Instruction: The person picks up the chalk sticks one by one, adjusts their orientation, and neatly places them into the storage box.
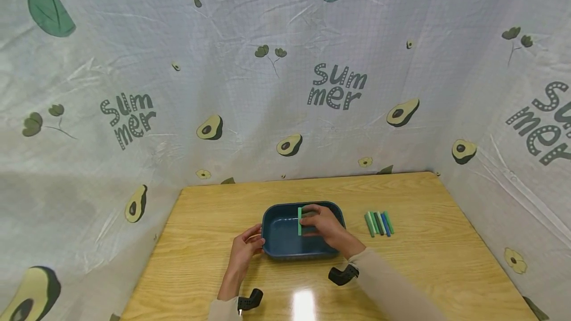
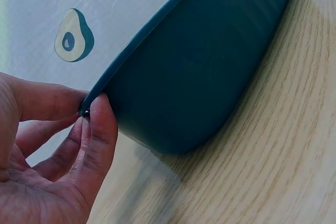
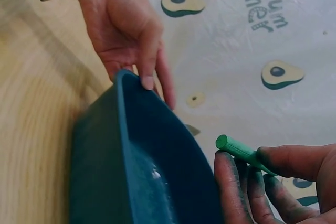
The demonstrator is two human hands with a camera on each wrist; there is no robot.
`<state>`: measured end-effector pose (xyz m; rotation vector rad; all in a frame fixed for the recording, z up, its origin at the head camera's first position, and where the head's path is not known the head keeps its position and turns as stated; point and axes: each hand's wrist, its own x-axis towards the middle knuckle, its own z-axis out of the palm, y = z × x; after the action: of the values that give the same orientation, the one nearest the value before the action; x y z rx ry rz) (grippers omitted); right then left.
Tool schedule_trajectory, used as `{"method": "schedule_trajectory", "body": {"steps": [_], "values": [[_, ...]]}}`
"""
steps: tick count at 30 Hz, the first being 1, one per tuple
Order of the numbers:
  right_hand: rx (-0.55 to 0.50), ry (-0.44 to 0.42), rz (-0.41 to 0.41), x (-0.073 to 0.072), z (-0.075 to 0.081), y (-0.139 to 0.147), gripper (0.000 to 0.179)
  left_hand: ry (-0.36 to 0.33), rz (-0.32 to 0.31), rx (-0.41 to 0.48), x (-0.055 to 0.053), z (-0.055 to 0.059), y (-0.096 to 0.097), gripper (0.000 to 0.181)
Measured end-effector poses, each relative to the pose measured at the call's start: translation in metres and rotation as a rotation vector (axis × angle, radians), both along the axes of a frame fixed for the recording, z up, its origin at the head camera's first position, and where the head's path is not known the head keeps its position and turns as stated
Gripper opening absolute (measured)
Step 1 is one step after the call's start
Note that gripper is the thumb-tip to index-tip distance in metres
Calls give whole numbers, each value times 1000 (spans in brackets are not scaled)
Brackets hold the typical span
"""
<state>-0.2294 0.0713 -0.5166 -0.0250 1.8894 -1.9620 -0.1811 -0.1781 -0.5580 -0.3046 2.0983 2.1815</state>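
Observation:
My right hand (image 1: 322, 223) pinches a green chalk stick (image 1: 300, 221) between thumb and fingers, over a dark blue plastic tub (image 1: 303, 257). In the right wrist view the round end of the chalk stick (image 3: 231, 146) faces the camera, and the fingertips (image 3: 226, 169) are smudged dark green. At the tub's left end, my left hand (image 1: 245, 249) grips the rim. The left wrist view shows the thumb and a finger (image 2: 104, 124) pinching the rim of the tub (image 2: 194, 61) from both sides. Inside, the visible floor of the tub is bare and shiny.
To the right of the tub, several green, blue, dark and pale sticks (image 1: 379, 224) lie side by side on the wooden table (image 1: 223, 202). A white sheet (image 1: 241, 83) printed with avocados and leaves hangs behind and along both sides. Each wrist wears a black camera mount (image 1: 342, 276).

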Motion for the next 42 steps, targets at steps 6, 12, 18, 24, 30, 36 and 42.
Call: {"method": "schedule_trajectory", "body": {"steps": [6,12,18,24,30,36,42], "values": [[11,-13,9,-4,-13,-14,53,1,4,-5,-4,-2,-1,49],[31,-33,5,-8,-23,-27,53,24,15,-25,-12,-12,-4,49],[71,-55,-5,-11,-28,-40,53,21,27,-26,-11,-12,-5,48],[65,-92,-15,-15,-31,-51,49,21,20,-15,-11,-10,-4,49],[82,-109,-33,-17,-35,-59,49,26,10,-9,-11,-9,-4,49],[119,-110,-57,-17,-43,-65,46,35,1,-26,-10,-11,-5,47],[145,-106,-58,-15,-47,-71,46,35,1,-27,-9,-11,-5,48]]}}
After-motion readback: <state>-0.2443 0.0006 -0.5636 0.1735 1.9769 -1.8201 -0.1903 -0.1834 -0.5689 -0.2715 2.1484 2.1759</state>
